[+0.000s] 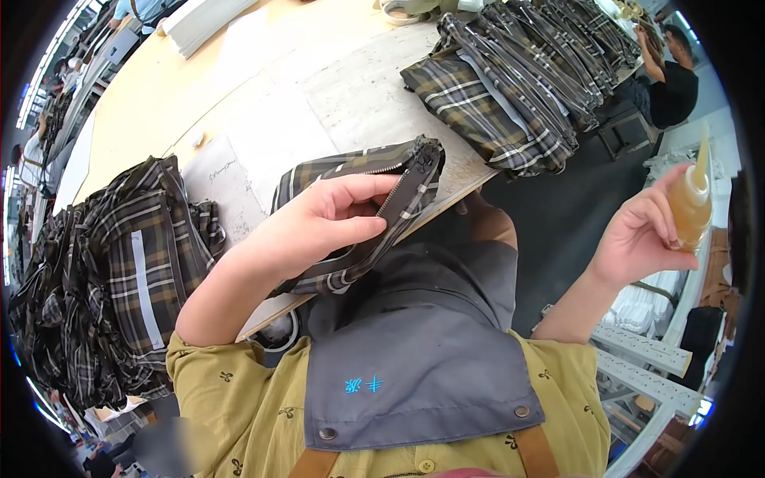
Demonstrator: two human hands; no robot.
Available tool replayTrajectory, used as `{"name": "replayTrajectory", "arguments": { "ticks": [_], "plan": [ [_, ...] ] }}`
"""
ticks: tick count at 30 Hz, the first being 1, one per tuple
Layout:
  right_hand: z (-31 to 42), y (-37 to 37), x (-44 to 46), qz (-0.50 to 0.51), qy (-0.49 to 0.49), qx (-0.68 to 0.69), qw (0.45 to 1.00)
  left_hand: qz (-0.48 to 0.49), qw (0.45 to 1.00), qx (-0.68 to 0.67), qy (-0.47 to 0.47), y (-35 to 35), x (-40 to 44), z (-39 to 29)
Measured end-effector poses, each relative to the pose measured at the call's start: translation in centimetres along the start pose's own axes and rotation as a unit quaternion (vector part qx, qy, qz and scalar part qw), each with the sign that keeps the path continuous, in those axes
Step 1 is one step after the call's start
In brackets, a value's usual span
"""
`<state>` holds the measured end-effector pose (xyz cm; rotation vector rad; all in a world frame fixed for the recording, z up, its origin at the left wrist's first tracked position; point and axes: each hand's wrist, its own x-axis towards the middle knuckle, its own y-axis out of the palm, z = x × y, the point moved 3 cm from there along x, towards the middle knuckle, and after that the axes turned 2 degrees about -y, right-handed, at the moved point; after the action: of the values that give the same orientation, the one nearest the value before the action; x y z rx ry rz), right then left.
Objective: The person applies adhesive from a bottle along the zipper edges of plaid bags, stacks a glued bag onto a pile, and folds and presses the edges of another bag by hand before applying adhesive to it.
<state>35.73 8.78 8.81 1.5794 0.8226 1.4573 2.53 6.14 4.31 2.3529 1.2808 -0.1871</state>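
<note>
My left hand [335, 215] is closed on the zipper edge of a dark plaid garment [307, 171], its thumb and fingers pinching beside the metal teeth of the zipper [392, 195]. The garment lies folded at the table's near edge, with part of it hanging toward my apron. Out to the right, my right hand [641, 227] grips a squeeze bottle [692, 205] of amber liquid. Its pointed nozzle faces up, well apart from the garment.
Heaped plaid garments [119, 271] lie at the left, and a row of folded ones [510, 88] covers the table's [287, 103] far right. A tape roll [398, 12] sits at the back. A person in black [677, 88] sits at right, near a white metal frame [645, 350].
</note>
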Motion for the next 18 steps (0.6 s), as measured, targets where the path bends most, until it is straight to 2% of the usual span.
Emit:
{"name": "replayTrajectory", "arguments": {
  "ticks": [2,4,6,8,9,10,12,14,15,16,18],
  "plan": [
    [-0.1,-0.5,-0.5,0.009,0.013,-0.014,1.000,0.006,1.000,0.002,0.003,0.1,0.0,-0.1],
    [-2.0,-0.8,-1.5,0.012,0.049,-0.129,0.990,0.005,1.000,0.012,0.009,0.2,0.0,-0.2],
    [-3.6,-1.7,-2.7,-0.004,-0.001,-0.262,0.965,0.009,1.000,0.004,0.007,0.4,-0.1,-0.3],
    [-5.2,-2.2,-4.0,-0.039,-0.094,-0.400,0.911,0.011,1.000,-0.004,0.006,0.3,-0.3,-0.3],
    [-6.0,-2.1,-4.4,-0.002,-0.093,-0.482,0.871,0.008,1.000,-0.006,0.004,0.2,-0.4,-0.2],
    [-5.1,-2.9,-5.0,0.092,-0.045,-0.526,0.844,0.005,1.000,-0.007,0.002,0.1,-0.5,-0.1],
    [-5.2,-1.7,-5.6,0.182,0.013,-0.543,0.819,0.004,1.000,-0.012,-0.001,0.1,-0.7,-0.2],
    [-5.8,-1.9,-6.2,0.209,-0.026,-0.529,0.822,0.003,1.000,-0.018,-0.003,0.1,-0.8,-0.2],
    [-6.0,-1.5,-6.1,0.232,-0.020,-0.546,0.805,0.005,1.000,-0.017,-0.003,0.0,-0.9,-0.2],
    [-6.0,-1.1,-6.2,0.232,-0.020,-0.546,0.805,0.008,1.000,-0.017,-0.003,0.0,-0.9,-0.2],
    [-6.2,-0.6,-6.8,0.206,0.002,-0.605,0.769,0.010,1.000,-0.018,-0.004,0.0,-0.9,-0.2]
  ]
}}
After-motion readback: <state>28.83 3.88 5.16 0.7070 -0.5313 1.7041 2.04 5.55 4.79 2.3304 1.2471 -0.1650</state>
